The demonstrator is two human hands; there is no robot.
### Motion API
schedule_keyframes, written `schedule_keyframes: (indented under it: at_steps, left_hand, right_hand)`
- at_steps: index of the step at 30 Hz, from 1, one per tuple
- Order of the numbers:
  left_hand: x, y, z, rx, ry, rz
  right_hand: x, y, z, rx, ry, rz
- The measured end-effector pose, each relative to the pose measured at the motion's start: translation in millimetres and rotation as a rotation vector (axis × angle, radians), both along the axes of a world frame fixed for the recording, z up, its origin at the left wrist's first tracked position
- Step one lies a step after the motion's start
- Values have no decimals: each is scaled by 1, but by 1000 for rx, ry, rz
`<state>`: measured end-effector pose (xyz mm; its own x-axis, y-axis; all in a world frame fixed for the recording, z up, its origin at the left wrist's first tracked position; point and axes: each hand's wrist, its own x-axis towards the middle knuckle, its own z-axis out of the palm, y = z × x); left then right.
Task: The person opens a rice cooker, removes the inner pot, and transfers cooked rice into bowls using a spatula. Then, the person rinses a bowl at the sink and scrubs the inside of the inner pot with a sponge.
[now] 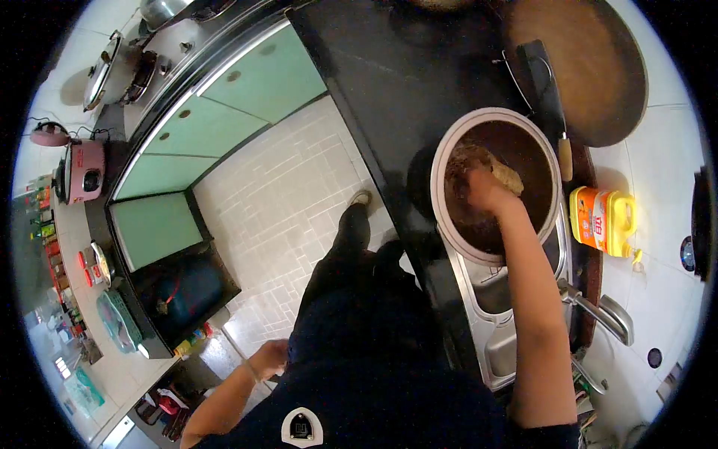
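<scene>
My right hand point(490, 191) reaches down inside a round pot point(493, 114) with a pale rim and a dark brown inside. Its fingers are curled and in shadow, against a reddish-brown mass point(470, 159) that I cannot identify. A tan, rough lump point(508, 178) shows right beside the knuckles. The pot stands at the sink's edge, partly over the steel basin point(502, 295). Down by my hip hangs my left hand point(269, 359), away from the counter, its fingers mostly hidden against my dark clothes.
A cleaver point(544, 82) with a wooden handle and a large round board point(580, 71) are behind the pot. A yellow detergent jug point(604, 221) stands against the wall near the faucet point(602, 314). Across the tiled floor point(277, 194) are green cabinets point(232, 105) and a pink cooker point(82, 172).
</scene>
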<state>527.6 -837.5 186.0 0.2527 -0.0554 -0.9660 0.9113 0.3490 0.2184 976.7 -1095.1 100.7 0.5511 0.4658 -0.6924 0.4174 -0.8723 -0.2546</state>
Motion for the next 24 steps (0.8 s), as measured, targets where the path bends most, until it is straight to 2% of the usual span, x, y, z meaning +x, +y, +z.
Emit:
schedule_keyframes:
  at_steps: [2,4,5,7,8,10,11,13,14,16,17,19,20,22,24]
  left_hand:
    - [-8,-9,7,-64,-36,-31]
    - [-28,-14,-2,-45,-34,-141]
    - [-24,-22,3,-42,-39,-146]
    - [-9,-39,17,391,-177,-541]
    - [-22,-46,9,397,-179,-549]
    - [-60,-61,-16,480,-309,-118]
    - [-63,-61,-15,483,-308,-128]
    - [-67,-61,-14,434,-107,-128]
    - [-87,-57,-30,436,-108,-132]
    - [-138,-46,-74,301,-296,-81]
    - [-139,-45,-76,308,-300,-87]
    - [-139,-45,-79,353,-468,-66]
    - [-140,-49,-81,353,-469,-72]
    - [-147,-61,-85,556,-265,10]
    - [-136,-61,-78,611,-215,-57]
  right_hand:
    - [1,0,-4,-47,39,-40]
    - [1,-5,-18,-67,-104,201]
    - [0,-7,-14,-64,-109,195]
    - [-1,-3,-1,-12,-74,119]
    - [-2,-2,0,-7,-77,111]
    - [-4,0,1,25,-119,94]
    - [-3,1,-2,30,-116,86]
    - [1,1,-7,-74,-17,109]
    - [-1,0,-9,-72,-18,105]
    - [-1,0,-8,-48,-91,126]
    - [-2,2,-5,-41,-95,121]
    - [-3,2,3,-79,-83,118]
    - [-4,0,0,-77,-83,111]
    - [-3,-1,-9,20,-130,76]
    - [-6,1,1,17,-112,61]
